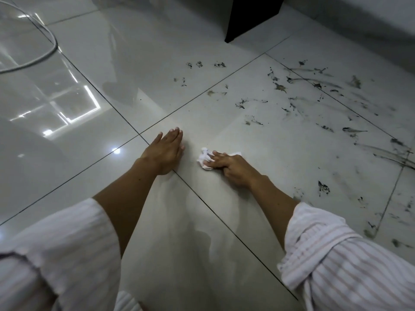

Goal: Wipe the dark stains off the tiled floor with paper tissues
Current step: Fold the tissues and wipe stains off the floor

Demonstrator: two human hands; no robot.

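Observation:
My left hand point(165, 151) lies flat on the glossy pale tiled floor point(224, 221) with its fingers straight, beside a grout crossing. My right hand point(231, 166) presses a crumpled white paper tissue point(204, 159) onto the tile, the fingers lying over it; a corner of tissue also shows behind the hand. Dark stains point(318, 104) in splatters and streaks spread over the tiles to the right and beyond my right hand. A few small spots point(202, 65) lie further off, and one blot point(323, 188) sits close to my right forearm.
A dark furniture leg or cabinet base point(251, 19) stands on the floor at the top. A white cable point(45, 52) curves across the upper left. A pale wall base runs along the top right. My striped sleeves fill the bottom corners.

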